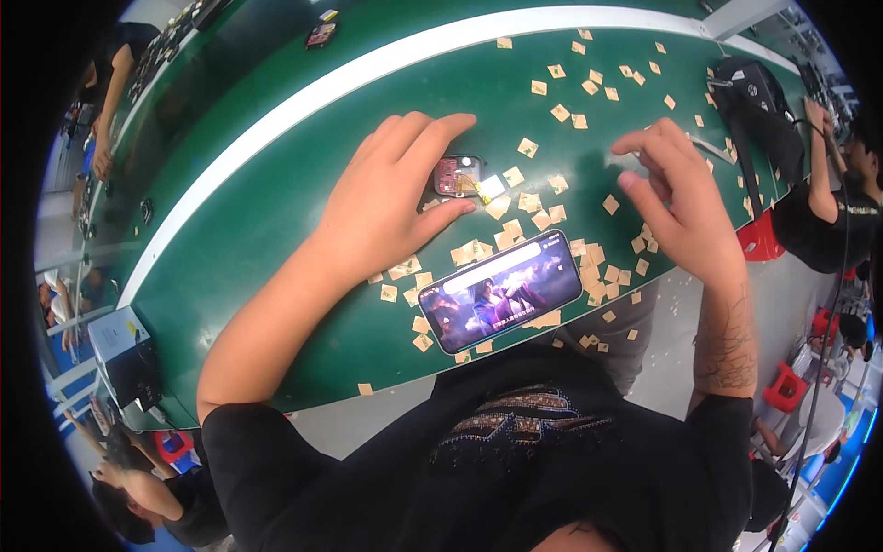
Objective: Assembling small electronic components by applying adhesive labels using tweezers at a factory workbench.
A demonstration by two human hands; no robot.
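My left hand (pixel 382 189) lies on the green table with thumb and forefinger spread around a small dark electronic casing (pixel 457 175). A red circuit board and thin yellow wires show inside it, and a white piece (pixel 494 187) sits at the wires' end. The hand's other fingers are partly hidden. Farther right, my right hand (pixel 676 189) hovers above the table, thumb and forefinger apart, with nothing visible between them. Between my forearms a phone (pixel 501 292) lies face up, its screen lit with a picture. Small square beige paper pieces (pixel 527 147) are scattered around the casing and phone.
A black bag (pixel 750 92) rests at the table's right end, with a strap hanging down. A white strip (pixel 386 60) runs along the far side. Another small device (pixel 321 36) lies beyond it. A white-and-black box (pixel 121 345) stands at left. Other people sit on both sides.
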